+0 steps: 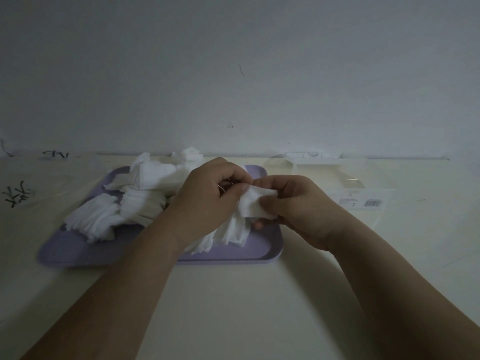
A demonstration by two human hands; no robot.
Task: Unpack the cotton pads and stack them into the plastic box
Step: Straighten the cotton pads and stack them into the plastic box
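Cream tabletop (233, 307) below a grey wall: two bare hands work over a lilac plastic tray (265, 245).

Left hand (207, 201) and right hand (298, 209) both pinch one bunch of white square cotton pads (253, 203); loose pads (124, 203) heap the tray, and the clear plastic box (345, 183) stands farther right.

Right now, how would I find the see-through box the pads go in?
Start at the purple tray heaped with white cotton pads. Look right, past both hands, to the back of the table. The plastic box there is clear, with a barcode sticker on it.
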